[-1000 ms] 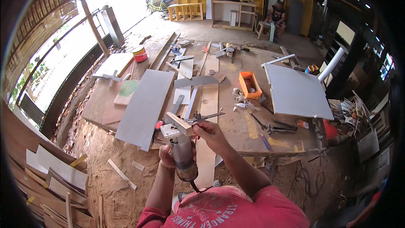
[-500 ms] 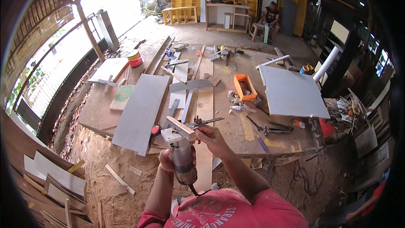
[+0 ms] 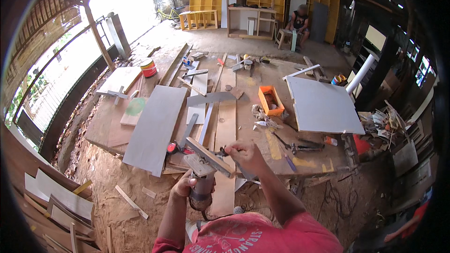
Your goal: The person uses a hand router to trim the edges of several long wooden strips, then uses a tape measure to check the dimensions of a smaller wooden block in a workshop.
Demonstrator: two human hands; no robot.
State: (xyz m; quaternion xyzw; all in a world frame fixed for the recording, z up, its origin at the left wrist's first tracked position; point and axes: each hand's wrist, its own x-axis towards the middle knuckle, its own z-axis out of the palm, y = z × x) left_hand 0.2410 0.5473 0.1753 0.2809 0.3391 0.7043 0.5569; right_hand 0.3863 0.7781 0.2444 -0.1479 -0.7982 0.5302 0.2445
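Observation:
My left hand (image 3: 184, 185) is wrapped round the dark cylindrical body of a corded trim router (image 3: 201, 189), held base up in front of my chest. Across its pale base plate (image 3: 198, 164) lies a narrow wooden strip (image 3: 211, 157), slanting down to the right. My right hand (image 3: 246, 156) is closed in a pinch just right of the strip, beside a small dark metal fitting (image 3: 220, 152). What its fingertips grip is too small to make out. A grey flat piece (image 3: 247, 174) shows under that hand, partly hidden.
The worktable carries a long grey panel (image 3: 157, 129), a square grey panel (image 3: 323, 105), an orange box (image 3: 271, 100), pincers (image 3: 307, 146), a chisel-like tool (image 3: 289, 161) and a paint can (image 3: 148, 68). A person (image 3: 298, 22) sits at the back. Offcuts lie on the ground at left.
The router has come slightly lower and nearer, with its base and strip tilted differently. My right hand has moved right. The pointed metal bar beside the strip no longer sticks out to the right.

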